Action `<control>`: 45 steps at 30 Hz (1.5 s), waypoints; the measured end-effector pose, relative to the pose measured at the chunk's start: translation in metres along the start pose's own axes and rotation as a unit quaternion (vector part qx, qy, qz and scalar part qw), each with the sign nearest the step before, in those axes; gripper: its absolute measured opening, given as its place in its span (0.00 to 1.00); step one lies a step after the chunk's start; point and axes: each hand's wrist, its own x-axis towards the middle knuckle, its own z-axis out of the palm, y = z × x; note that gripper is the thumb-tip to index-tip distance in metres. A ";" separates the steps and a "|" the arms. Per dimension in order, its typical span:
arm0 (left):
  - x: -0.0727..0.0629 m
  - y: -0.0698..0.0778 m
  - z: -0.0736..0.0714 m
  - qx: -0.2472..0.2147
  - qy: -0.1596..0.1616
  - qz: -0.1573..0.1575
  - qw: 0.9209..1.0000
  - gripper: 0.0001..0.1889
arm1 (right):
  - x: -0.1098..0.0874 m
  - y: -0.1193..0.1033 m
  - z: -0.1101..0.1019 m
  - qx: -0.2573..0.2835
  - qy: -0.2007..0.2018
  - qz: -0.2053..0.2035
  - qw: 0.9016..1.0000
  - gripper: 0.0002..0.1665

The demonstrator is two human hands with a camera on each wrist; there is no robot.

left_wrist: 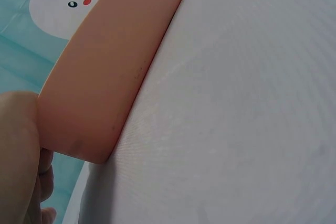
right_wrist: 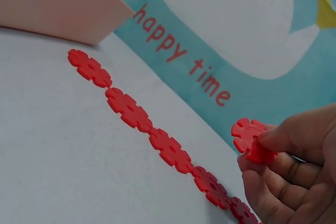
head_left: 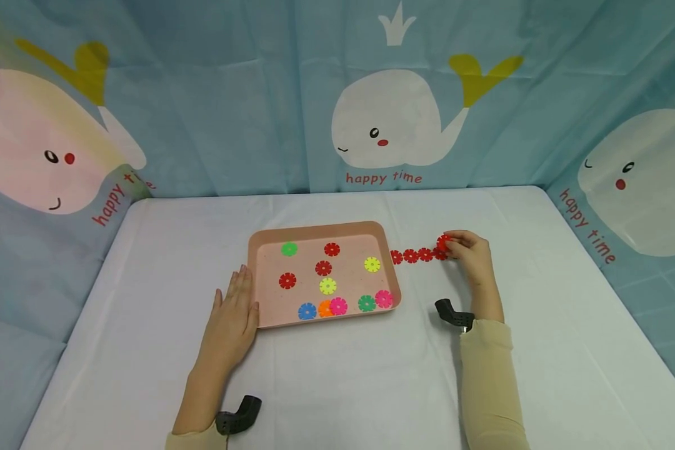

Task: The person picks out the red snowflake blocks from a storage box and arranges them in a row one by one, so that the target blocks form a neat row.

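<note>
Thumb and fingertips of my right hand [head_left: 474, 259] pinch a red snowflake disc [right_wrist: 243, 135], a flat notched round piece, above the table. A second red part shows at its lower edge, partly covered by the thumb. Below and to the left, several red snowflake discs [right_wrist: 170, 150] lie end to end in a row from the tray's right side to under this hand. With its fingers straight, my left hand [head_left: 229, 328] rests against the left side of the pink tray [head_left: 315, 233]. The left wrist view shows it at the tray's corner.
Inside the tray are loose snowflake discs: several red ones [head_left: 323, 268], two yellow ones [head_left: 328, 286], green ones [head_left: 289, 249], a blue one [head_left: 307, 311], an orange one and pink ones [head_left: 384, 299]. A white cloth [head_left: 343, 387] covers the table. Behind it hangs a blue whale-print curtain [head_left: 247, 125].
</note>
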 end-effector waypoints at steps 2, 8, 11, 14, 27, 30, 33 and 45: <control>0.000 0.000 0.000 -0.001 0.001 0.001 1.000 0.30 | 0.005 0.009 -0.003 -0.001 0.008 0.002 1.000 0.17; 0.000 0.001 -0.001 -0.002 -0.003 0.000 1.000 0.30 | 0.007 0.019 -0.011 -0.026 0.061 0.015 0.998 0.18; 0.000 0.001 -0.001 -0.002 -0.004 0.000 1.000 0.30 | 0.006 0.019 -0.017 0.001 0.089 0.027 0.996 0.17; 0.000 0.001 -0.002 -0.004 -0.005 -0.001 1.000 0.30 | 0.005 0.020 -0.024 0.040 0.116 0.040 0.992 0.15; 0.001 0.003 -0.003 -0.008 -0.010 -0.006 1.000 0.30 | 0.004 0.026 -0.044 0.105 0.214 0.091 0.967 0.15; 0.001 0.003 -0.002 -0.006 -0.011 -0.006 1.000 0.30 | 0.004 0.028 -0.047 0.110 0.229 0.098 0.962 0.14; 0.001 0.002 -0.002 -0.006 -0.010 -0.006 1.000 0.30 | 0.003 0.029 -0.048 0.121 0.235 0.101 0.959 0.16; 0.000 0.000 0.000 -0.004 -0.004 -0.006 1.000 0.30 | 0.004 0.039 -0.051 0.087 0.265 0.102 0.955 0.16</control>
